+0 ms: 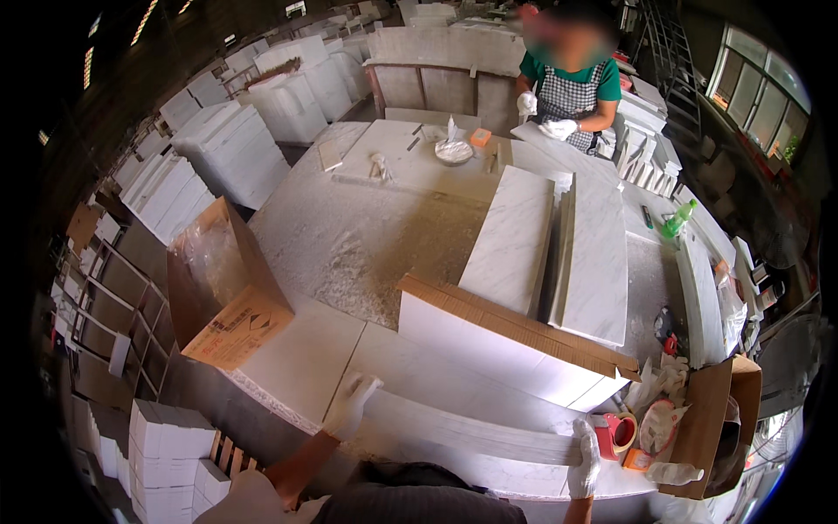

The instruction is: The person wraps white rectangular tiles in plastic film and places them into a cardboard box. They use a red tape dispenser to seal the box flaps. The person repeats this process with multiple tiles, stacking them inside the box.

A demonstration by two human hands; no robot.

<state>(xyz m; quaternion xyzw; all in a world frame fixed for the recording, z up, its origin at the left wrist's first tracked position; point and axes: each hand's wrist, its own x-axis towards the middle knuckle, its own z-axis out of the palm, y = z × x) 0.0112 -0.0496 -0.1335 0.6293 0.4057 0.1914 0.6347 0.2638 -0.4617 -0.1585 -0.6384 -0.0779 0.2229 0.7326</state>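
A thin stack of long white marble slabs (471, 439) lies along the table edge right in front of me. My left hand (352, 407), in a white glove, grips its left end with the fingers bent over the corner. At the opposite end my gloved right hand (584, 458) holds the slabs, its fingers pointing up along the end face. Just beyond the stack, a white panel edged with brown corrugated cardboard (515, 345) stands on its side. Behind that, long veined marble slabs (511, 236) lie side by side, stretching away from me.
An open cardboard box (236, 327) sits at the left table edge. Near my right hand are a red tape dispenser (614, 432), a plastic bottle (675, 473) and another cardboard box (720, 419). A co-worker (572, 96) stands across the dusty table, beside a white bowl (454, 153).
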